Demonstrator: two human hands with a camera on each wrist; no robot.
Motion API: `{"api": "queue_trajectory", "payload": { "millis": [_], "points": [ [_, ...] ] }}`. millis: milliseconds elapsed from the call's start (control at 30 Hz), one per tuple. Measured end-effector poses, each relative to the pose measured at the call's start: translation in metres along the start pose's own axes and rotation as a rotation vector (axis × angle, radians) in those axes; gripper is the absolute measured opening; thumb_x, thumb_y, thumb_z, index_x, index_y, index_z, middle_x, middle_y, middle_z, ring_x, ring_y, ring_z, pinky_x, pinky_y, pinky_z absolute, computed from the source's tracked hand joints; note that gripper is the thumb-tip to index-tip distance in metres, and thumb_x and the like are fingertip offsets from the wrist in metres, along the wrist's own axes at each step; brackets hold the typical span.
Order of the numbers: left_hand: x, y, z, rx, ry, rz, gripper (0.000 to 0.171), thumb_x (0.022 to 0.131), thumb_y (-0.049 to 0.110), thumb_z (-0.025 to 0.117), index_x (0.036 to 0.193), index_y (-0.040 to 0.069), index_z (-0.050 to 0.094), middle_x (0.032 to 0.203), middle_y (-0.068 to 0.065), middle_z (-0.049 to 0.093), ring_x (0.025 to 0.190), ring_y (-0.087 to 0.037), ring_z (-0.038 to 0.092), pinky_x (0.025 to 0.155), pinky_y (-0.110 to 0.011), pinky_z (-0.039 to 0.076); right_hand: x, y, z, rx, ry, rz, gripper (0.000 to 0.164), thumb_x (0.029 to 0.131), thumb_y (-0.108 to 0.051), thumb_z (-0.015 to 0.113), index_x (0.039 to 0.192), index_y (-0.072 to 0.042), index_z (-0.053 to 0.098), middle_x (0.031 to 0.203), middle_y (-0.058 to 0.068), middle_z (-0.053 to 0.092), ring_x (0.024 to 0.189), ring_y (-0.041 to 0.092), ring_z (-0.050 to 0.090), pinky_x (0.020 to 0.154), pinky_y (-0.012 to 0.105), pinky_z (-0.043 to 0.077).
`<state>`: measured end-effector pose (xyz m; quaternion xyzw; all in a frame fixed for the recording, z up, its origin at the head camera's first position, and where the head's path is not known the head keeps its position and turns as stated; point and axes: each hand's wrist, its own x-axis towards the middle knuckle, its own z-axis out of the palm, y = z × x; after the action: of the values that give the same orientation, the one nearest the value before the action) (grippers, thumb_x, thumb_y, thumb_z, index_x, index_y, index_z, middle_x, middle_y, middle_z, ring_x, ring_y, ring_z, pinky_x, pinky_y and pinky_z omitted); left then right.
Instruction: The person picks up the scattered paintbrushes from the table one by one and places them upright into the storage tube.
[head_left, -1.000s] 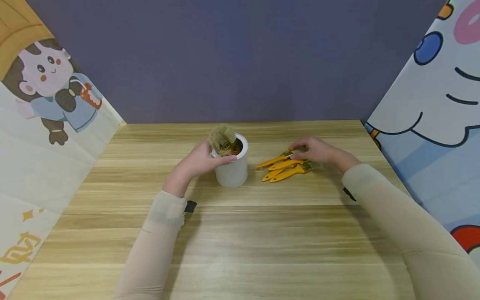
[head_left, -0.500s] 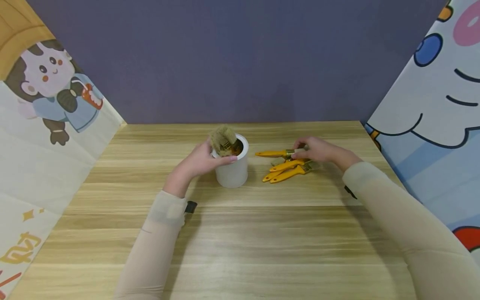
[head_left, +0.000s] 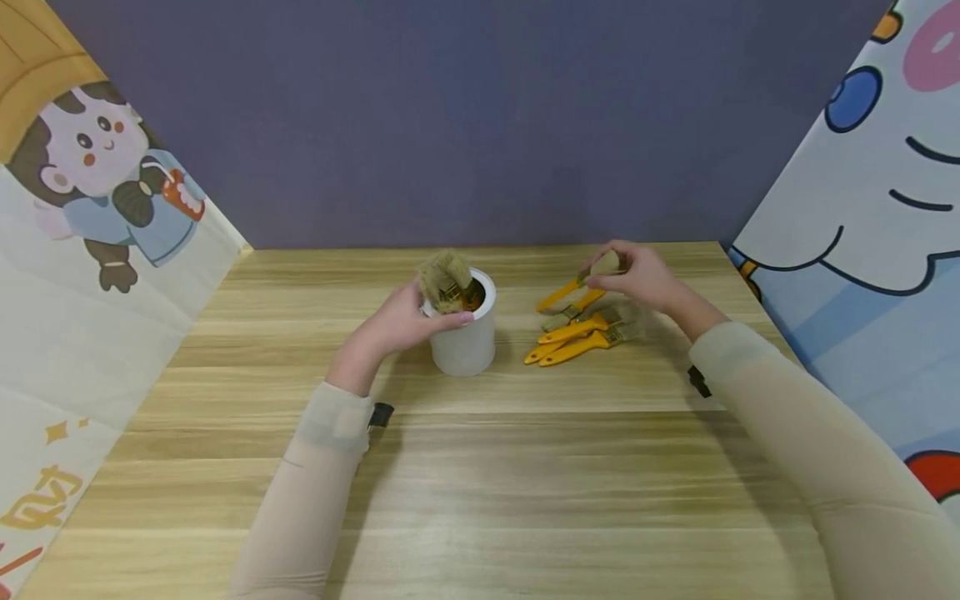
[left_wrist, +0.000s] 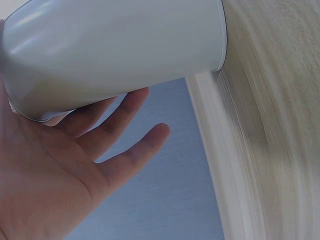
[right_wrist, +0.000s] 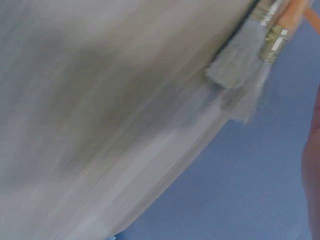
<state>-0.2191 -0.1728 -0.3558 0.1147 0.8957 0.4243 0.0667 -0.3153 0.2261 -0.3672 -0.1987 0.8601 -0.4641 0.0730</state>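
My left hand (head_left: 393,321) grips a white can (head_left: 465,354) at its rim, thumb on the near side; in the left wrist view the other fingers reach along the can's wall (left_wrist: 115,50). Paintbrushes stand in the can, their pale bristles (head_left: 444,279) sticking out above the rim. To the right, my right hand (head_left: 641,277) pinches a paintbrush near its bristles, its yellow handle (head_left: 558,296) slanting down to the left. Beneath lie several more yellow-handled paintbrushes (head_left: 576,348). Blurred bristles (right_wrist: 237,55) of the pile show in the right wrist view.
The wooden table (head_left: 480,483) carries the can and the brush pile near its back edge. A dark purple panel (head_left: 480,125) rises behind, and printed cartoon sheets flank the left (head_left: 82,333) and right (head_left: 847,200) sides.
My right hand has picked a paintbrush off the pile and raised it up and away from me. The left hand and can have stayed in place.
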Motion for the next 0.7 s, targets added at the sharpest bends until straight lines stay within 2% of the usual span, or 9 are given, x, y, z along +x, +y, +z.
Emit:
{"api": "queue_trajectory", "payload": {
  "millis": [67, 100, 167, 267, 433, 567, 700],
  "points": [
    [0.000, -0.001, 0.000, -0.004, 0.000, 0.002, 0.098, 0.086, 0.063, 0.082, 0.163, 0.026, 0.036, 0.165, -0.009, 0.048, 0.160, -0.036, 0.036, 0.129, -0.063, 0.032, -0.001, -0.006, -0.002, 0.085, 0.008, -0.021, 0.034, 0.098, -0.029, 0.080, 0.122, -0.007, 0.070, 0.113, 0.000, 0.080, 0.066, 0.009, 0.066, 0.064, 0.023, 0.058],
    [0.000, -0.001, 0.000, -0.008, 0.000, 0.002, 0.097, 0.086, 0.063, 0.082, 0.163, 0.026, 0.036, 0.165, -0.008, 0.048, 0.160, -0.036, 0.036, 0.129, -0.063, 0.032, -0.001, -0.010, -0.003, 0.118, 0.008, -0.033, 0.035, 0.098, -0.027, 0.079, 0.123, -0.004, 0.069, 0.116, -0.001, 0.080, 0.078, 0.009, 0.073, 0.072, 0.022, 0.061],
    [0.000, -0.001, 0.000, -0.014, -0.002, 0.000, 0.098, 0.086, 0.064, 0.082, 0.163, 0.026, 0.036, 0.165, -0.008, 0.048, 0.160, -0.036, 0.036, 0.129, -0.063, 0.032, -0.002, -0.017, -0.005, 0.150, 0.012, -0.054, 0.036, 0.098, -0.026, 0.080, 0.123, -0.002, 0.069, 0.117, 0.000, 0.080, 0.106, 0.012, 0.077, 0.090, 0.024, 0.063],
    [0.000, -0.001, 0.000, -0.022, -0.004, 0.001, 0.097, 0.086, 0.063, 0.083, 0.162, 0.026, 0.036, 0.165, -0.008, 0.048, 0.160, -0.035, 0.036, 0.129, -0.063, 0.032, -0.002, -0.033, -0.008, 0.155, 0.022, -0.083, 0.035, 0.097, -0.028, 0.080, 0.120, -0.003, 0.070, 0.117, -0.001, 0.080, 0.108, 0.010, 0.076, 0.093, 0.022, 0.062],
    [0.000, -0.001, 0.000, -0.024, -0.001, 0.010, 0.095, 0.087, 0.061, 0.083, 0.162, 0.025, 0.037, 0.164, -0.008, 0.049, 0.159, -0.036, 0.037, 0.129, -0.063, 0.033, -0.004, -0.066, -0.012, 0.233, 0.016, -0.187, 0.025, 0.097, -0.018, 0.080, 0.109, 0.001, 0.068, 0.114, 0.001, 0.080, 0.104, 0.016, 0.076, 0.092, 0.025, 0.063],
    [-0.001, 0.000, 0.000, -0.023, -0.001, 0.011, 0.094, 0.087, 0.061, 0.083, 0.161, 0.025, 0.037, 0.163, -0.008, 0.049, 0.159, -0.035, 0.036, 0.129, -0.063, 0.033, -0.007, -0.095, -0.010, 0.299, -0.004, -0.255, 0.024, 0.095, -0.008, 0.080, 0.113, 0.003, 0.070, 0.109, 0.004, 0.080, 0.099, 0.019, 0.077, 0.088, 0.028, 0.065],
    [-0.001, 0.000, -0.001, -0.024, -0.008, 0.011, 0.096, 0.087, 0.061, 0.083, 0.163, 0.025, 0.035, 0.165, -0.008, 0.047, 0.160, -0.036, 0.035, 0.129, -0.063, 0.032, -0.007, -0.124, -0.006, 0.312, -0.007, -0.297, 0.027, 0.093, -0.006, 0.082, 0.118, 0.001, 0.074, 0.107, 0.003, 0.080, 0.096, 0.018, 0.077, 0.085, 0.028, 0.066]
  ]
}}
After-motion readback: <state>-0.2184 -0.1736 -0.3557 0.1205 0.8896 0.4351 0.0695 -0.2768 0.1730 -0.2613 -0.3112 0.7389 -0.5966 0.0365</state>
